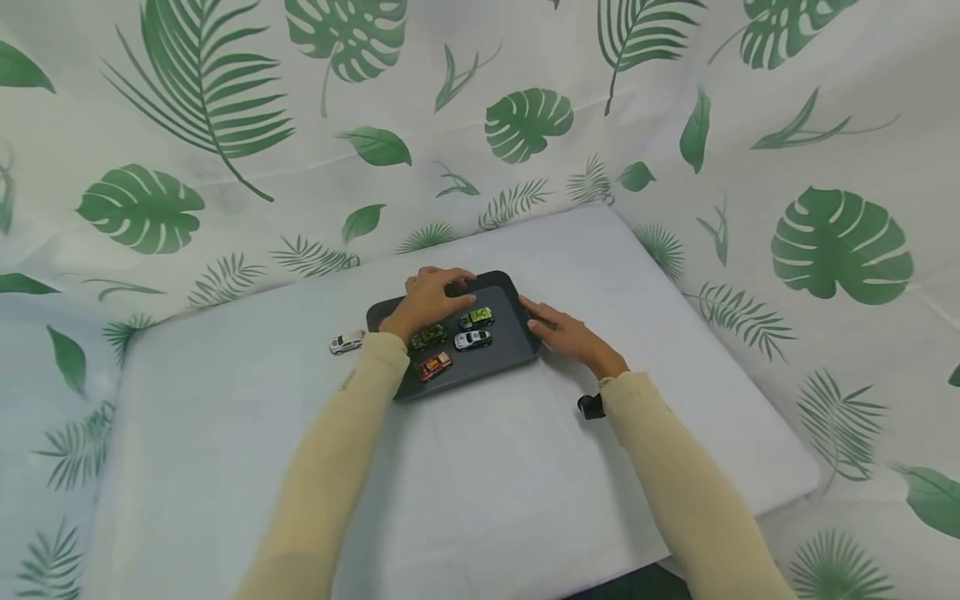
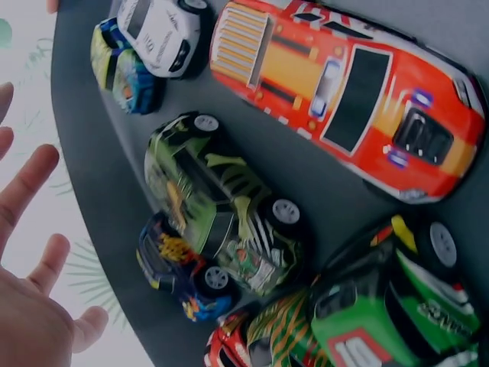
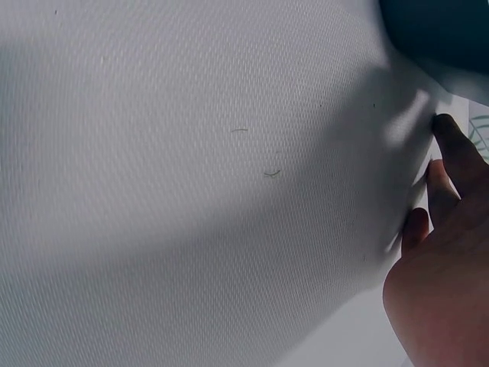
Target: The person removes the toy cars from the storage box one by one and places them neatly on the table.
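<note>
My left hand [image 1: 427, 302] is over the back part of a dark grey tray [image 1: 498, 357], its fingers spread and nothing in its grasp. Several toy cars sit in the tray under and beside it: an orange-red car [image 2: 344, 99], a camouflage-green car [image 2: 221, 206], a white car [image 1: 472, 339] and a yellow-green car [image 1: 477, 317]. The left wrist view also has a dark blue flame-patterned car [image 2: 183, 267] and a green car [image 2: 390, 306]. My right hand [image 1: 566, 333] rests its extended fingers against the tray's right edge.
Just left of the tray, another white toy car [image 1: 347, 342] stands on the white table [image 1: 480, 475]. A leaf-patterned cloth [image 1: 450, 192] hangs behind and to the sides. Below the right wrist is a small black object [image 1: 591, 407].
</note>
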`<state>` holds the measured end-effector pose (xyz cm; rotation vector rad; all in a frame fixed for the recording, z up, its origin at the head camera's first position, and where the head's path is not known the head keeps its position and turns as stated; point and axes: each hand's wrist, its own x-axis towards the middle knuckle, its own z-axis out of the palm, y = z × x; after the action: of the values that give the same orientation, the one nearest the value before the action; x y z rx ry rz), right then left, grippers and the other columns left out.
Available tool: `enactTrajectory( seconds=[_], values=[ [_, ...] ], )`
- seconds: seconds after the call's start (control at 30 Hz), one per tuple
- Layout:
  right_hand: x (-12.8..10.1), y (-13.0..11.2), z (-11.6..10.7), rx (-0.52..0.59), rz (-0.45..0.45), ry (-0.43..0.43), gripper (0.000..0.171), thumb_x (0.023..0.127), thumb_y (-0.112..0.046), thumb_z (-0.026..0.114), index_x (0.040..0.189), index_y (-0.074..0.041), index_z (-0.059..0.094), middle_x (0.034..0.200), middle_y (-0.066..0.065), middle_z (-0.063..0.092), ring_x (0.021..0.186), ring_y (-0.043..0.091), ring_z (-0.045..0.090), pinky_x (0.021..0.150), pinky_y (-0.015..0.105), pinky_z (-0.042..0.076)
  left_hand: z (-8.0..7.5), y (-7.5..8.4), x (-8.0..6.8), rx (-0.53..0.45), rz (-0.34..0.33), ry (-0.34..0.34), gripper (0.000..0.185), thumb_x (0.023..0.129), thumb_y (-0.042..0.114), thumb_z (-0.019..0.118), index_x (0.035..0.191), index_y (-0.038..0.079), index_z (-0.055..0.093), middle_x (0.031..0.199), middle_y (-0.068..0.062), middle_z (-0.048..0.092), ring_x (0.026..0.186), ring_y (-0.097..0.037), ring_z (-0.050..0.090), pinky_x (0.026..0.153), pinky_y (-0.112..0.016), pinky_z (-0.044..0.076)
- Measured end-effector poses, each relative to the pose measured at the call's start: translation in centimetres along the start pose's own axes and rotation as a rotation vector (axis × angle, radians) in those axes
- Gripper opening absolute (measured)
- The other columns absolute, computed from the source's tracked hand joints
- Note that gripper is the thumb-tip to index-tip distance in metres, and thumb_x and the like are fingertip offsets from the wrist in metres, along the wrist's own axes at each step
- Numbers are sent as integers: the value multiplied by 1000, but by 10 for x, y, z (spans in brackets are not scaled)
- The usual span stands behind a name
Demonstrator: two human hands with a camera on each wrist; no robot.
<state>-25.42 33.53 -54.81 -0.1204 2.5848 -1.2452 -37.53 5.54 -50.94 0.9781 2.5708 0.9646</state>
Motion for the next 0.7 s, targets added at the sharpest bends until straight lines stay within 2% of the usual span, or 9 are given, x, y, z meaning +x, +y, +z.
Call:
enactTrajectory(
  seconds=[0.27,0.47,0.7],
  values=[
    [0,2,2,20,12,-6,60,117,-33,44,172,-19,25,176,17,21,161,41,15,127,61,15,9,2,0,84,-29,-74,44,106,34,72,145,17,67,132,-7,70,151,-41,32,119,-72,8],
    [-2,1,1,23,17,-9,60,117,-34,44,172,-19,25,176,18,21,161,42,15,127,61,15,16,0,0,164,-47,-135,44,105,41,71,144,21,68,132,-2,72,153,-41,31,120,-74,6],
    [-2,-1,0,22,2,-1,60,117,-32,44,172,-18,25,176,18,21,162,41,14,127,60,15,23,0,2,233,-46,-142,40,105,41,72,140,22,71,134,0,72,149,-45,33,118,-77,5]
  ],
)
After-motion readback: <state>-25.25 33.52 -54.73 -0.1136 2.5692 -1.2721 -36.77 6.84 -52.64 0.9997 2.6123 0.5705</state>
